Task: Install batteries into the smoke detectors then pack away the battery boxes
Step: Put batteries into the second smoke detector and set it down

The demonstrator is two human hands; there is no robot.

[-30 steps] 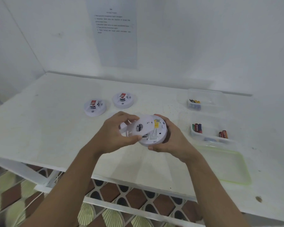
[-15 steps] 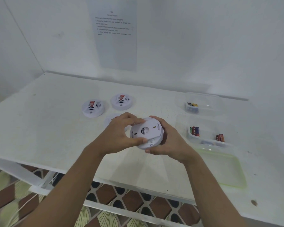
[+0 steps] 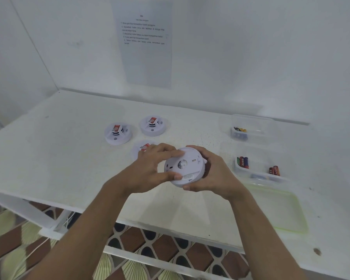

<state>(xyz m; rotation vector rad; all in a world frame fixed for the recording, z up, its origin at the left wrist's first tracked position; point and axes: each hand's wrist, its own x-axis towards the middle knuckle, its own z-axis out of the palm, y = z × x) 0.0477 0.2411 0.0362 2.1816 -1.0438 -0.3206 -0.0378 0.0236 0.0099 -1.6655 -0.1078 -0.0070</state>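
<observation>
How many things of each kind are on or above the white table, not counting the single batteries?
Round white plastic smoke detectors: 4, one far left, one behind, one half hidden, one held in left hand and right hand.
Clear plastic battery boxes: 2, far and near.
Green-rimmed clear lid: 1.
Total: 7.

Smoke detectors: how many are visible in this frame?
4. One held in both hands, two on the table at back left, and one partly hidden behind the left hand. No others visible.
</observation>
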